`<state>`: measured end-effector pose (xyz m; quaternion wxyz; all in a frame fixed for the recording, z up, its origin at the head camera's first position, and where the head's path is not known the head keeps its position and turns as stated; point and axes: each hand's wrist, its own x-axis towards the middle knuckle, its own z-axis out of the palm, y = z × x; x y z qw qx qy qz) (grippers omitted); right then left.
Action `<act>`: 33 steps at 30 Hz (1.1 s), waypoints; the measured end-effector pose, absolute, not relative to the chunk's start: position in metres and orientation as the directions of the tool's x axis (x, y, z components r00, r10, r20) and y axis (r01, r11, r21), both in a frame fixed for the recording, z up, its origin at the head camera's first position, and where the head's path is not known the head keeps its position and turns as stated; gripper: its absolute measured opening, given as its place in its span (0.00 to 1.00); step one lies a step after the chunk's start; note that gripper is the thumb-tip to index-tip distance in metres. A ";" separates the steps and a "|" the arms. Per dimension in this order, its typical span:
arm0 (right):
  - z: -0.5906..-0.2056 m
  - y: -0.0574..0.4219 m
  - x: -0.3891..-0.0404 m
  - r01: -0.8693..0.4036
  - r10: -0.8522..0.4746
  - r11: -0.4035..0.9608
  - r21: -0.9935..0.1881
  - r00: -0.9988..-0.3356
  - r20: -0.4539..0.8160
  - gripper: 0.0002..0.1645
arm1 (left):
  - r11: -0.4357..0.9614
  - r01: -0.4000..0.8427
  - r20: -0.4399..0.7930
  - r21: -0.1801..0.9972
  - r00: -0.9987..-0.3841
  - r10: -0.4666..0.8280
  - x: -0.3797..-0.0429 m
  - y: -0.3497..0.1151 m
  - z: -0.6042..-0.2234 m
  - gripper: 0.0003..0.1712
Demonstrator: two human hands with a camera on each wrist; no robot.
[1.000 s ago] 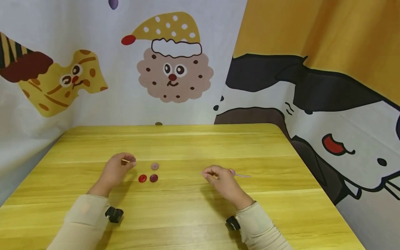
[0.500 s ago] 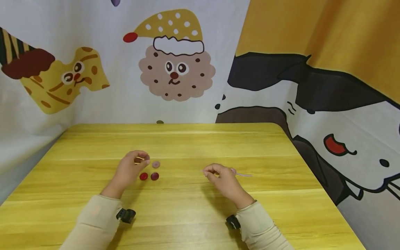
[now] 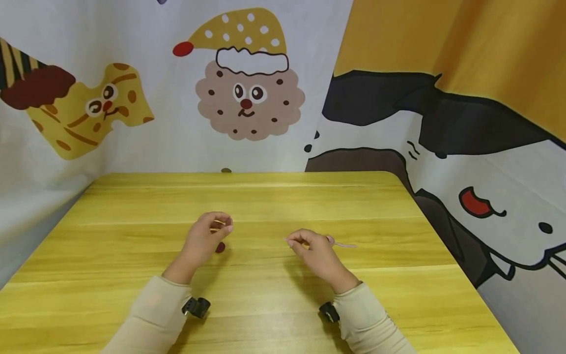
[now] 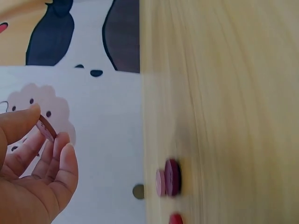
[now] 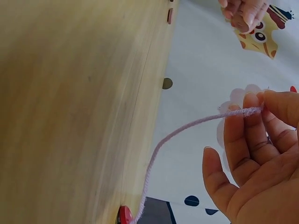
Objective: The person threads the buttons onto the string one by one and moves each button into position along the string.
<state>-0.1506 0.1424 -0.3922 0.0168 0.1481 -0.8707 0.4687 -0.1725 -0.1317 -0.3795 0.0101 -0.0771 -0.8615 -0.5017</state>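
Between its thumb and fingertips my left hand (image 3: 202, 242) pinches a button (image 4: 46, 128), pinkish with a brown edge, held up over the table. Below that hand, the left wrist view shows a maroon button (image 4: 173, 177), a pale pink button (image 4: 160, 182) and a red button (image 4: 175, 219) on the tabletop; in the head view the hand hides most of them. My right hand (image 3: 316, 250) pinches the end of a lilac yarn cord (image 5: 187, 125). The cord runs down to a red button (image 5: 125, 214) at the right wrist view's lower edge. Its tail (image 3: 347, 245) lies behind the right hand.
The wooden table (image 3: 274, 295) has a rounded far edge. Behind it hangs a curtain (image 3: 155, 152) with cartoon prints. A black wrist camera (image 3: 197, 308) sits on the left cuff, and another black camera (image 3: 329, 312) on the right cuff.
My left hand has moved rightward, passing over the loose buttons and covering most of them from the head view. The right hand stays nearly where it was, still holding the cord end.
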 end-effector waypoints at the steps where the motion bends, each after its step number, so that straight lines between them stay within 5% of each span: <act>1: -0.392 0.142 -0.151 -0.272 -0.241 0.515 -0.813 -0.956 0.168 0.06 | 0.478 0.145 0.096 0.866 -0.987 0.126 -0.172 -0.129 -0.380 0.14; 33: -0.392 0.147 -0.151 -0.243 -0.180 0.480 -0.843 -0.968 0.176 0.06 | 0.205 0.121 0.092 0.971 -0.985 0.145 -0.159 -0.069 -0.391 0.16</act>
